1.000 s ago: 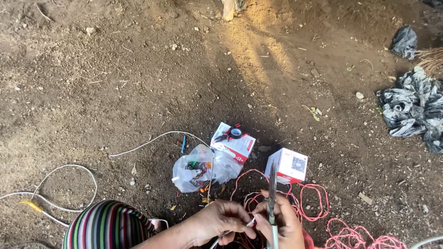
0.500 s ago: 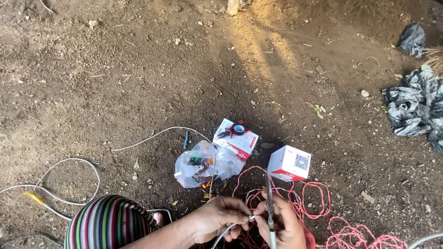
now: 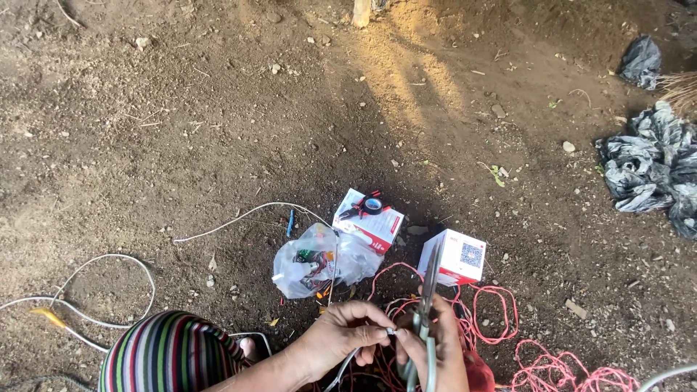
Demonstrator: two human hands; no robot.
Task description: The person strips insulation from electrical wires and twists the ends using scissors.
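Hands met low in the head view, over bare dirt. Left hand (image 3: 341,337) was pinched shut on the end of a white wire (image 3: 347,363), thumb & forefinger at its tip; the wire ran down and out the bottom edge under that hand. Right hand (image 3: 435,356) was clenched round the handles of scissors (image 3: 428,290), blades pointing up and away from the person, approx. closed. Wire tip sat just beside the scissor pivot, between the two hands; whether it touched the blades, couldn't tell.

Red cable (image 3: 494,319) lay in loose loops under and right of the hands. Clear plastic bag (image 3: 312,265) w/ small parts sat just above the left hand. Behind it a red-and-white box (image 3: 381,229) carried a roll of black tape (image 3: 373,205); a second small white box (image 3: 461,258) stood right behind the scissor tips. Another white cable (image 3: 109,261) curled at far left. Striped sleeve or knee (image 3: 170,356) showed at bottom left. Black plastic sheeting (image 3: 653,170) lay crumpled at the right edge, well apart.
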